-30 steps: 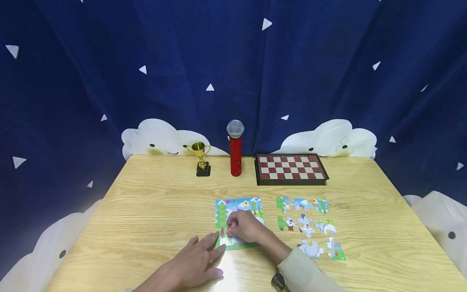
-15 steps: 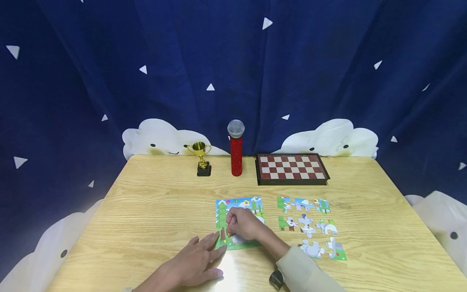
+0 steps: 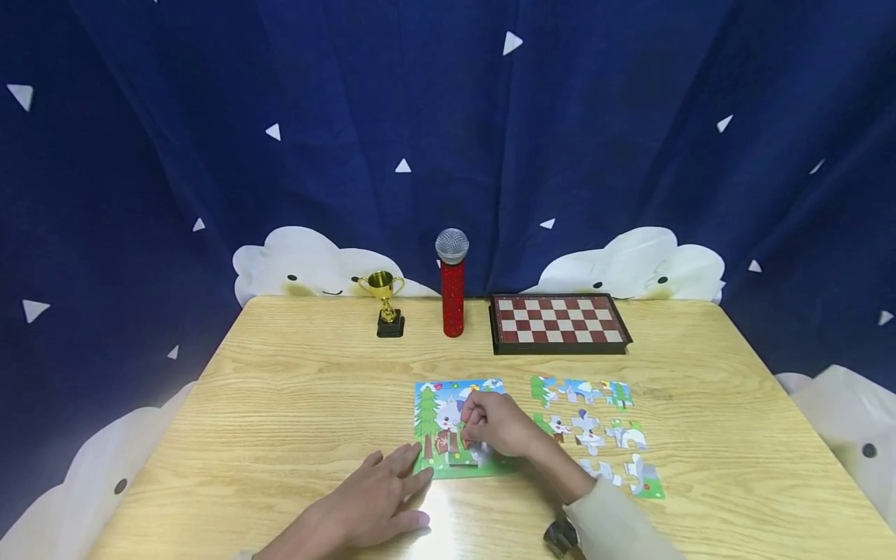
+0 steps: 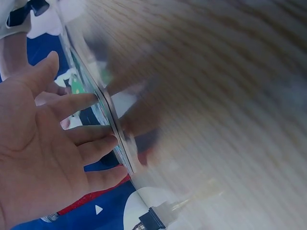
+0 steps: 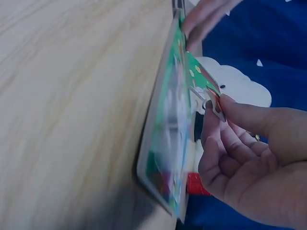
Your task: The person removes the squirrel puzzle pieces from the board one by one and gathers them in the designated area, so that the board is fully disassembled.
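Observation:
A puzzle board (image 3: 425, 412) with a forest-and-animal picture lies on the wooden table in front of me. At its lower left corner my left hand (image 3: 374, 498) rests with fingers spread, fingertips touching the edge. My right hand (image 3: 500, 424) is over the board's right half. Between thumb and fingers it pinches a jigsaw piece (image 5: 204, 76), green with brown patches, tilted up off the board in the right wrist view. Part of the board is hidden under the right hand. Loose jigsaw pieces (image 3: 588, 432) lie in rows to the right, some partly behind the right forearm.
At the back of the table stand a small gold trophy (image 3: 385, 303), a red microphone (image 3: 453, 295) and a checkered game board (image 3: 560, 320) in a black frame. A dark blue curtain (image 3: 420, 101) hangs behind the table.
My right hand has moved right across the board, lifting and tilting the jigsaw piece. More of the animal picture now shows on the board. The left hand stays put.

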`<state>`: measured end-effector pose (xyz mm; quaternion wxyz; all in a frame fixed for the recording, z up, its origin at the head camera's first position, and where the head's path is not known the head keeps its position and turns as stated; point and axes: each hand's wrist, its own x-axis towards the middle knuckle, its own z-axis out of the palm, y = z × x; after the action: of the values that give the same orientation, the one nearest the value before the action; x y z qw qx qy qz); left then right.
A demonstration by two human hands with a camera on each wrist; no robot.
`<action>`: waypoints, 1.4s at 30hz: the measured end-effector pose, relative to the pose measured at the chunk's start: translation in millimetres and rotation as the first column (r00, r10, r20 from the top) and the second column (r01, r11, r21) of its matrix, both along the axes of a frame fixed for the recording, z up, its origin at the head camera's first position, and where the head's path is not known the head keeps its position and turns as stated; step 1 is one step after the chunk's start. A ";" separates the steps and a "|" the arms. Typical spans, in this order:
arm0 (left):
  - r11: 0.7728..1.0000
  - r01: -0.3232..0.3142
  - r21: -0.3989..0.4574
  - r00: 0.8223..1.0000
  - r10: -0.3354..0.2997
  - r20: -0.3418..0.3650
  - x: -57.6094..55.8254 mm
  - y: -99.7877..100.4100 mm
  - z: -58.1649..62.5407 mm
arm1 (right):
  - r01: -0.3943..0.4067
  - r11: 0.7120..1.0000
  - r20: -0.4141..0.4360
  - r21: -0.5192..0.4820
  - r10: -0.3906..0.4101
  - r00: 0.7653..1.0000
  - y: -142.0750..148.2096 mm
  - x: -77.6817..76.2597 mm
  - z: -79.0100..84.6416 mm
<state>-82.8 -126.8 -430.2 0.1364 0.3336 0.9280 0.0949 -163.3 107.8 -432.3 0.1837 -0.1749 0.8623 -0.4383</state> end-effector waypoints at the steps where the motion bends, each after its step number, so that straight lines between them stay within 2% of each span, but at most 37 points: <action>1: 1.000 -0.002 0.000 1.000 0.002 0.003 -0.2 -0.1 0.1 | 0.006 1.000 -0.008 0.011 -0.006 1.000 3.9 0.3 1.0; 11: 1.000 -0.012 0.005 1.000 0.012 0.010 -2.3 -0.8 -1.5 | 0.072 0.995 -0.020 0.066 -0.070 0.997 52.4 4.9 5.2; 24: 1.000 -0.028 0.007 0.999 0.028 0.032 -3.2 -2.6 -0.8 | 0.013 1.000 0.032 0.018 -0.013 0.999 104.0 9.7 -3.0; 29: 1.000 -0.029 0.004 0.999 0.029 0.023 -2.9 -3.0 0.2 | 0.006 0.999 0.053 0.043 -0.008 0.999 111.9 13.0 -1.3; 36: 1.000 -0.026 0.002 1.000 0.026 0.007 -4.0 -3.6 1.1 | 0.035 0.992 0.018 0.124 -0.037 0.999 112.5 16.8 -3.1; 42: 1.000 -0.031 0.001 0.999 0.031 0.024 -4.1 -3.9 0.5 | 0.051 0.981 -0.017 0.187 -0.049 0.999 108.9 19.3 -4.9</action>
<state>-86.9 -130.7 -429.7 0.1460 0.3179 0.9313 0.1015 -144.0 216.7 -437.2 0.1831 -0.1377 0.9049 -0.3586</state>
